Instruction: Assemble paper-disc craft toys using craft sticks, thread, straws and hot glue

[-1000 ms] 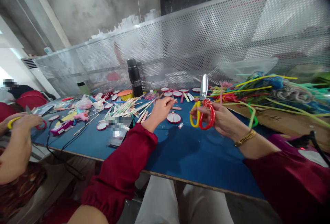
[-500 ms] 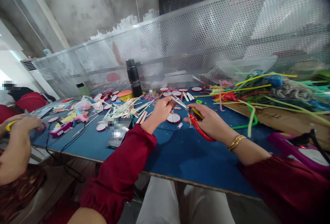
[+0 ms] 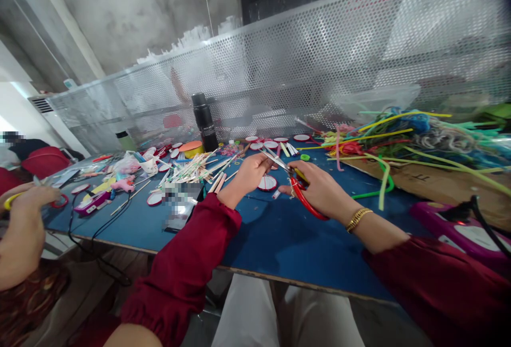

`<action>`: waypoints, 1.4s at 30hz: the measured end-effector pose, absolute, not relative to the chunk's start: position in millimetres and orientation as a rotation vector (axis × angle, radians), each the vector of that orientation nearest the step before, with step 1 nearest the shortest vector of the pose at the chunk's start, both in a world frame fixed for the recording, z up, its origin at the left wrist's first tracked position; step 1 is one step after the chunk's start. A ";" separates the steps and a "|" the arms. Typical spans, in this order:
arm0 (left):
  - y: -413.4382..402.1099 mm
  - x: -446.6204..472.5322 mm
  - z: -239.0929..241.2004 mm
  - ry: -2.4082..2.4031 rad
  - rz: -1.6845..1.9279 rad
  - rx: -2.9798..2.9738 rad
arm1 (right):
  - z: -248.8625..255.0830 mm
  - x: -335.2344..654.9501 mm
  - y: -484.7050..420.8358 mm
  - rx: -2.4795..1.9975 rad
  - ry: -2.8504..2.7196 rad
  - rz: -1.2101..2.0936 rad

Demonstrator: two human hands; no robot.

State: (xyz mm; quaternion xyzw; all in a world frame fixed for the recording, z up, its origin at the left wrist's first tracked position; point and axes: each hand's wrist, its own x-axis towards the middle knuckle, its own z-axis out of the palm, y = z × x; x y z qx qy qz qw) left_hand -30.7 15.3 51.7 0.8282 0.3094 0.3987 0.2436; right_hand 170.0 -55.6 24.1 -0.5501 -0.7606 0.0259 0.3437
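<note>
A black bottle [image 3: 205, 129] stands on the blue table [image 3: 311, 254] before a perforated metal screen [image 3: 287, 70]. Coloured strands [image 3: 429, 139] lie heaped on brown cardboard [image 3: 431, 181]; a red chair [image 3: 48, 163] stands off to the left.

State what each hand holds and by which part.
Right hand: metal scissors with red and yellow handles, held by those handles. Left hand: cannot be told.

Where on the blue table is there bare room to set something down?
The largest bare patch of blue tabletop lies between the left sleeve and right sleeve, from below the scissors to the near edge. Smaller: between the purple box at left and the blurred-out item. Crowded: sticks beside the left hand, red-rimmed discs beyond, coloured strips at right.
</note>
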 end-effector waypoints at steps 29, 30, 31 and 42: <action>48.8 -13.0 17.3 0.899 1.074 2.278 | 23.4 162.6 -50.0 -1.637 -1.935 0.270; 50.5 -11.9 15.7 0.899 1.078 2.276 | 23.2 162.8 -49.8 -1.643 -1.936 0.271; 52.2 -11.3 14.3 0.901 1.079 2.278 | 23.0 162.9 -49.7 -1.648 -1.938 0.266; 53.2 -10.5 15.1 0.917 1.006 2.285 | 24.8 162.0 -53.1 -1.702 -1.974 0.217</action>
